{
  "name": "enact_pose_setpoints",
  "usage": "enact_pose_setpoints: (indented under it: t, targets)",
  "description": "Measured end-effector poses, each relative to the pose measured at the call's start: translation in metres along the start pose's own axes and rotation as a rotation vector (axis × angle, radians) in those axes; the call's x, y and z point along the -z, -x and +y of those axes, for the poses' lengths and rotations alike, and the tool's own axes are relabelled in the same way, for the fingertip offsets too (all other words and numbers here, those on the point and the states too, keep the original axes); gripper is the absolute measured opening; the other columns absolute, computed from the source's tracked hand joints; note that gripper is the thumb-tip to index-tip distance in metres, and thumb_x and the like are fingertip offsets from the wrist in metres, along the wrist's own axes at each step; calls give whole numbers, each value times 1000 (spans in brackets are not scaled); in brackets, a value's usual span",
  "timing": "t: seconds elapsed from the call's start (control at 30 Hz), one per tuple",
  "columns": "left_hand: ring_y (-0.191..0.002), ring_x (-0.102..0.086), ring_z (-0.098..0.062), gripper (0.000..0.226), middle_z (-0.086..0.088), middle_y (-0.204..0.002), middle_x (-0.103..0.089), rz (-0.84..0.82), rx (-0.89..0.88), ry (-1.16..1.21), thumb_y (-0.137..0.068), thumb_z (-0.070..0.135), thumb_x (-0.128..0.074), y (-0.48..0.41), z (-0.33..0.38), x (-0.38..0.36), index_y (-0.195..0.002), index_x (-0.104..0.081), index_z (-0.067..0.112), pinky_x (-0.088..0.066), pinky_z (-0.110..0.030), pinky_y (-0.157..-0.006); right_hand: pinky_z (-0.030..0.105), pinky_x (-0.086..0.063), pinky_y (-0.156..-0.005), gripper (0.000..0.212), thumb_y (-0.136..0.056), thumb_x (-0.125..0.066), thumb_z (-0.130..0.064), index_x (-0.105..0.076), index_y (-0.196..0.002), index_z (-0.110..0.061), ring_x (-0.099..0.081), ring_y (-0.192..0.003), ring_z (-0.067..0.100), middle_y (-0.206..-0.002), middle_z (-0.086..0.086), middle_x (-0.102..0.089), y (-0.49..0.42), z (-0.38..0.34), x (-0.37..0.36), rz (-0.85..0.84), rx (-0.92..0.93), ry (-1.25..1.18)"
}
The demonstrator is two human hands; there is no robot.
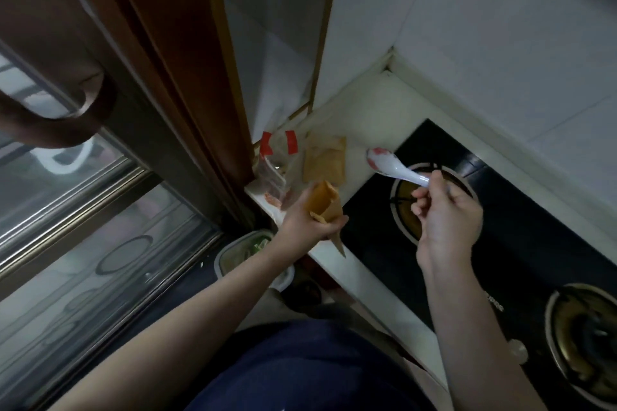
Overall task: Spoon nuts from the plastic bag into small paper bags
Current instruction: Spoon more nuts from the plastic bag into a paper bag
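Counts, kitchen corner, head view

Hands: two, a left hand (309, 222) and a right hand (445, 210). Spoons: one white spoon (394, 166). Plastic bags: one clear plastic bag (278, 167) bearing two red marks near its top. Small paper bags: one paper bag (325, 207) raised off the surface; flat stack of paper bags (324, 162) on the counter, number in it cannot be told. Stoves: one black gas stove (521, 243) showing two burners. Lidded bins: one white-rimmed bin (233, 252) below the counter edge. Nuts: too blurred to count.
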State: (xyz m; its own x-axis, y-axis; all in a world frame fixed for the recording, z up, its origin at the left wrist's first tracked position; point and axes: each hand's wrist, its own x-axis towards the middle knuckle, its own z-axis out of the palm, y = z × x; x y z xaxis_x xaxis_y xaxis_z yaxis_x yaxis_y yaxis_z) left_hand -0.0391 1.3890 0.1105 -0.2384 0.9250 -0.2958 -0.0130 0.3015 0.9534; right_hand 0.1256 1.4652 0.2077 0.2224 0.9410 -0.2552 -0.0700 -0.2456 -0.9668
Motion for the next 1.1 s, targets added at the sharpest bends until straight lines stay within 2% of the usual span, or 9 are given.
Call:
enact_pose_setpoints:
  t: [0.1, 0.2, 0.37, 0.47, 0.6, 0.7, 0.9, 1.0, 1.1]
  targets:
    - [-98, -64, -2, 69, 13, -108, -65, 96, 45, 63, -71, 27, -86, -40, 10, -18, -128, -48, 37, -54, -27, -90, 19, -40, -48, 27, -94, -59, -21, -69, -70, -12, -45, -49, 5, -54, -4, -57, -5, 1, 4, 26, 18, -4]
    - [-90, -65, -4, 65, 11, -102, -65, 168, 59, 93, -71, 17, -85, -83, 18, -28, -114, -45, 46, -54, -14, -74, 17, -38, -46, 28, -94, -58, -21, -68, -70, -11, -45, -48, 5, -53, -4, -54, -12, -2, 6, 30, 69, 17]
    - [-111, -56, -24, 98, 0, -131, -50, 222, 154, 3, -68, 24, -87, -136, 28, -49, -144, -26, 29, -51, -46, -94, 17, -37, -46, 28, -96, -57, -19, -68, -73, -6, -43, -47, 5, -53, -4, -54, -27, -5, 2, 79, 69, 35]
    - [-99, -55, -15, 97, 4, -128, -53, 213, 180, -168, -70, 47, -82, -153, 34, -56, -147, -25, 31, -47, -28, -82, 18, -38, -47, 27, -96, -57, -21, -69, -75, -8, -44, -48, 6, -55, -3, -55, -35, -4, 1, 78, 76, 73]
    - [-117, -51, -17, 70, -2, -129, -48, 112, 232, -106, -91, 25, -69, -171, 43, -66, -147, -29, 13, -39, -24, -89, 19, -38, -48, 26, -96, -56, -21, -70, -75, -13, -45, -50, 5, -57, -4, -57, -45, -3, -1, 56, 96, 99]
    - [-94, -53, -4, 68, 6, -118, -47, 156, 188, -146, -87, 26, -73, -170, 42, -61, -142, -35, 17, -32, 2, -74, 20, -37, -48, 29, -96, -56, -20, -70, -71, -16, -45, -51, 7, -58, -3, -57, -53, -1, -3, 51, 92, 106]
    - [-112, -57, -24, 72, -2, -128, -57, 201, 332, -177, -81, 54, -71, -158, 33, -49, -137, -44, 19, -47, -42, -99, 18, -39, -48, 29, -96, -56, -21, -70, -71, -17, -45, -52, 8, -57, -2, -58, -65, 10, -14, 41, 34, 95]
    - [-110, -61, -30, 59, -10, -121, -63, 274, 394, -129, -84, 48, -68, -146, 31, -46, -128, -55, 12, -51, -47, -96, 18, -39, -48, 33, -95, -57, -21, -68, -65, -20, -44, -51, 8, -55, -3, -56, -66, 17, -22, 36, 8, 87]
    - [-119, -58, -33, 41, -16, -127, -62, 264, 456, -55, -94, 26, -60, -119, 17, -46, -129, -56, 4, -48, -33, -95, 16, -40, -47, 34, -95, -58, -21, -65, -61, -18, -45, -50, 7, -54, -2, -55, -64, 24, -29, 27, 1, 101]
